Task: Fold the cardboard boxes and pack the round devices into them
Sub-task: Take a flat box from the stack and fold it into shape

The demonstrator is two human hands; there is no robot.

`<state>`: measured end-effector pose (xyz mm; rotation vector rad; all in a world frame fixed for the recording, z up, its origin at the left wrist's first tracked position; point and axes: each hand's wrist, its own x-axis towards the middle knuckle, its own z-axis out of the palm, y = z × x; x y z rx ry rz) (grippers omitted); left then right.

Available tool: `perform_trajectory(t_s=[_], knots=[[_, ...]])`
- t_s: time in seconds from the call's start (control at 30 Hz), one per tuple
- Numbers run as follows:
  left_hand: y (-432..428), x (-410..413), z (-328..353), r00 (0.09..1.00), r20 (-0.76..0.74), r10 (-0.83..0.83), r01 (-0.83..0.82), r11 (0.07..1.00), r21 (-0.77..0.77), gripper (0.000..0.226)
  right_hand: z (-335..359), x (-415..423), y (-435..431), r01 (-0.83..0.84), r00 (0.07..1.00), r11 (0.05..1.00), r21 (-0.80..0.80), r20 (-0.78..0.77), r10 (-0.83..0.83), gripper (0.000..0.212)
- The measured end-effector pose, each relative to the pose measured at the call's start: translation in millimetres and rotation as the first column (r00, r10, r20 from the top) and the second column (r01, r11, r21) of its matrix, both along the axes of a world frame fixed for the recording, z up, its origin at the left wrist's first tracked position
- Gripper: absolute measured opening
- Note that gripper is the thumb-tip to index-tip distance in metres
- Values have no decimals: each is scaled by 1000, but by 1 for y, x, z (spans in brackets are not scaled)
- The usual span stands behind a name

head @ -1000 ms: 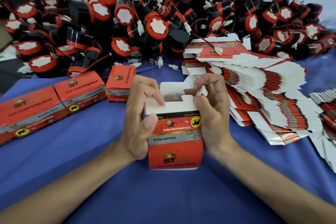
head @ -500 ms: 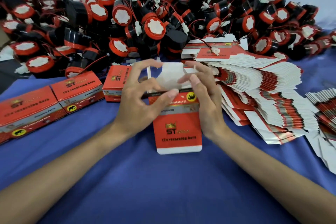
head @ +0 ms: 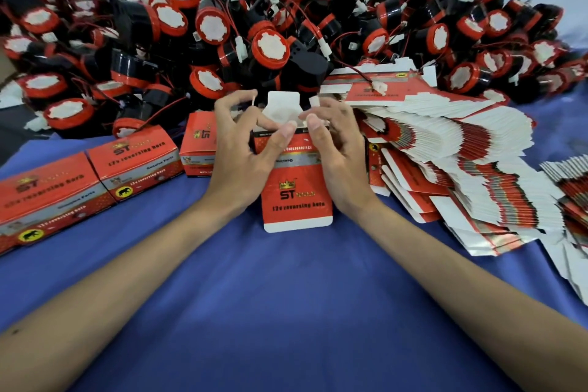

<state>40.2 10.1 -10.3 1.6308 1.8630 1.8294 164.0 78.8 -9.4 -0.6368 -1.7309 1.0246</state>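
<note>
1. Change noted: a second ago the cardboard box (head: 297, 197) stood upright between the hands with its open end facing us. We now find it tipped away, printed face up and open end turned to the far side. Both thumbs have shifted onto its far rim.
2. Cardboard box: red, one item, centre of the blue cloth (head: 286, 312). Its near closing tab, edged in white, points toward us, low over the cloth. Its white flap (head: 283, 105) stands up at the far end.
3. Left hand (head: 241, 153): it grips the box's left side, thumb laid across the far rim and fingers curled by the left side flap.
4. Right hand (head: 339, 156): it grips the box's right side, thumb pressed on the far rim close to the left thumb and fingers curled behind the edge.
5. Round devices (head: 270, 48): a large heap, black bodies with red rims, white centres and red wires. It lies across the far side of the cloth, just behind the box.
6. Flat cartons (head: 451, 156): a fanned stack of unfolded blanks to the right of the right hand, with more at the right edge.
7. Folded boxes (head: 136, 162): we count three, closed, in a row on the cloth to the left of the left hand.
</note>
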Motion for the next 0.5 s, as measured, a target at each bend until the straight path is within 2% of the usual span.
perform_trajectory(t_s=[0.13, 0.3, 0.43, 0.5], knots=[[0, 1, -2, 1000, -13, 21, -20, 1000, 19, 18, 1, -1, -3, -31, 998, 999, 9, -59, 32, 18], [-2, 1, -1, 999, -40, 18, -12, 991, 136, 18, 4, 0, -7, -62, 994, 996, -70, -99, 54, 43], [-2, 2, -1, 997, -17, -77, 79, 987, 142, 28, 2, 3, -10, -37, 981, 999, 15, -188, 40, 36], [-2, 0, -1, 993, 16, -115, 113, 989, 94, 33, 1, 4, -11, -36, 981, 999, 19, -191, 39, 31]])
